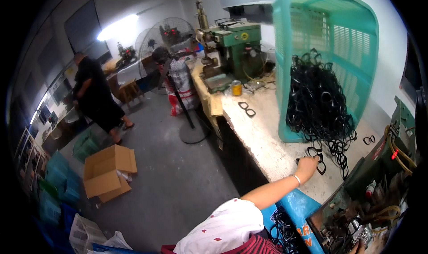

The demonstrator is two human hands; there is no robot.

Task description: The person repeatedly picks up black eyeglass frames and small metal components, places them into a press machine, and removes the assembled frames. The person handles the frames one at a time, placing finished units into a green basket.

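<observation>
My left hand (pixel 306 168) reaches over the pale worktop, its fingers closed on a black eyeglass frame (pixel 322 167) at the front of a heap. That heap of black eyeglass frames (pixel 314 98) spills out of a green plastic basket (pixel 281 82) tipped on its side. Low at the right, beside the machine (pixel 383 165) with its tubes and metal parts, a small piece of my right hand (pixel 358 246) shows. Its fingers are dark and mostly out of sight, so what it holds cannot be made out.
Two single frames lie apart, one left (pixel 246 109) and one right (pixel 369 140). A yellow can (pixel 236 88) stands near a green machine (pixel 240 38). More frames lie in a blue bag (pixel 298 205) below. Leftward are a fan (pixel 180 89), an open carton (pixel 104 167) and a person (pixel 93 91).
</observation>
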